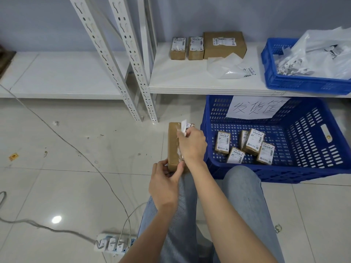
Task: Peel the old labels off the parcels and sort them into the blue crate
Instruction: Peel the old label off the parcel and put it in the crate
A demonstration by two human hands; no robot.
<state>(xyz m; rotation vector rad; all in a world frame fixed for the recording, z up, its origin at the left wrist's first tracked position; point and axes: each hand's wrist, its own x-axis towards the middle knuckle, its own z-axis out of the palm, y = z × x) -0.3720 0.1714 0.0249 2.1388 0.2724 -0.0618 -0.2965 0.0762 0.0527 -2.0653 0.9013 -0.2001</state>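
Brown cardboard fills my grip: my left hand [164, 184] holds the near end of a long box [173, 144], thumb and fingers curled round its corner, propping it over my knee. My right hand [191, 144] pinches the old label [184, 128] near the far end, and the white strip curls up off the top face. Torn paper scraps cling along the box's edge, so I judge this label comes off in pieces and is only part gone.

Beside my knee on the floor stands the big blue crate [307, 168] with a handwritten paper sign on its back wall. Five small parcels [252, 144] lie in it with labels on top (fresh ones, I suppose, though the print is too small to read).

Up on the white shelf [190, 86] three boxes [224, 44] and a grey mailing bag [226, 68] wait, all with labels on them, so I reckon I am somewhere near the middle of the job. A second blue crate [269, 73] on that shelf holds plastic bags and what looks like peeled waste.
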